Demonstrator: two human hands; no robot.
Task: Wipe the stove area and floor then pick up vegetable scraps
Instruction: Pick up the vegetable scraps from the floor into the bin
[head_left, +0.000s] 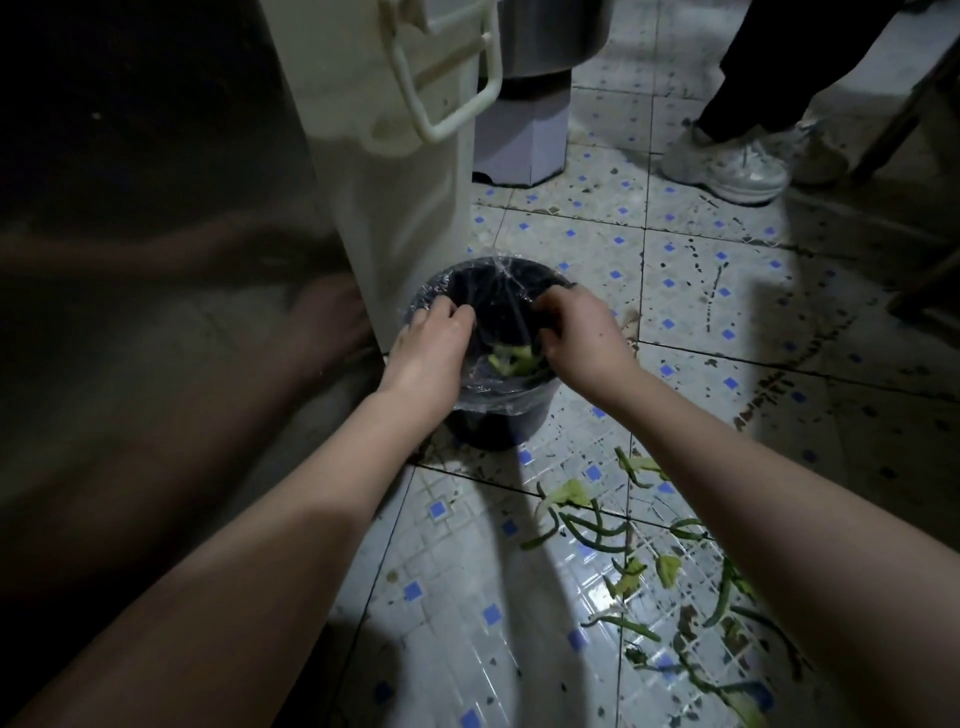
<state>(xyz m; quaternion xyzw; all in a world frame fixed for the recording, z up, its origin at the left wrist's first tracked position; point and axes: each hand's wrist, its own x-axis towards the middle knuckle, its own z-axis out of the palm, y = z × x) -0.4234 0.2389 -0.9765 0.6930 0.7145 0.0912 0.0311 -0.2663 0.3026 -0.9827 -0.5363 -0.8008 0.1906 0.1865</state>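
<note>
Vegetable scraps (587, 525): strewn over the tiles on the near right of the bin, well clear of both hands.
Bin (498, 426): small, round and black, standing upright on the floor, close against the foot of the white cabinet (405, 208).
Liner (498, 387): a clear plastic bag, folded out over the bin's rim and crinkled down its wall.
Inside the bin: a small clump of pale green trimmings (511, 358) lies low down, toward the near wall, between the two wrists.
Look of the scraps: long, thin, dark green strips, curled and bent, mixed with shorter pale yellow-green leafy bits. They lie loose, some overlapping, and trail away from the bin toward the lower right.
Left hand (431, 338): over the bin's left rim, knuckles up, fingers bent down into the mouth. From where I stand I cannot tell whether they nip the liner.
Right hand (582, 332): over the bin's right rim, fingers curled inward the same way. What they close on is hidden.
Scraps against the grip: the floor scraps lie back from the bin, beside the right forearm. The clump in the bin sits just below the fingertips.
Floor (675, 249): pale tiles with little blue squares, speckled with dark marks around the bin.
Beyond the bin: a pale pedestal (519, 140) under a metal pot (550, 36). Farther right is another person's white shoe (727, 166).
</note>
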